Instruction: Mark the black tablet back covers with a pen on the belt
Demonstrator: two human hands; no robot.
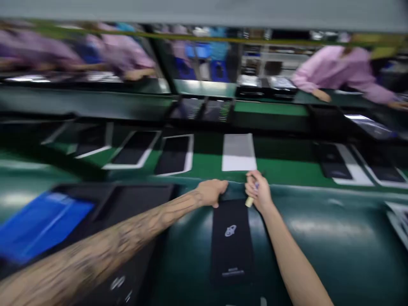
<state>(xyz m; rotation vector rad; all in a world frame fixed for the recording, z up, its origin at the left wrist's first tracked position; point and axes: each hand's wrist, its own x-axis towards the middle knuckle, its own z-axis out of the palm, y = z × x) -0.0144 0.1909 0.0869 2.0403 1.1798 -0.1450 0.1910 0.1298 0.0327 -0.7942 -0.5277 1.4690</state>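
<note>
A flat black rectangular panel (pixel 232 242) with a pale logo and small print lies in front of me on the dark green work surface. My left hand (pixel 213 192) is at its upper left corner, fingers curled and thumb touching that corner; blur hides how firm the hold is. Close to the panel's upper right corner, my right hand (pixel 259 193) is closed around a small stick-like tool (pixel 249 201) with a pale yellow end. Most of the tool is hidden in my fingers. Just beyond my hands, a white sheet (pixel 239 153) lies on the green conveyor belt.
Black panels on white sheets (pixel 137 148) line the belt to the left, with more (pixel 334 161) to the right. A black tray (pixel 140 199) and blue packet (pixel 47 221) are at my left. Co-workers in pink (pixel 344 70) sit across the line, under an overhead beam (pixel 204 12).
</note>
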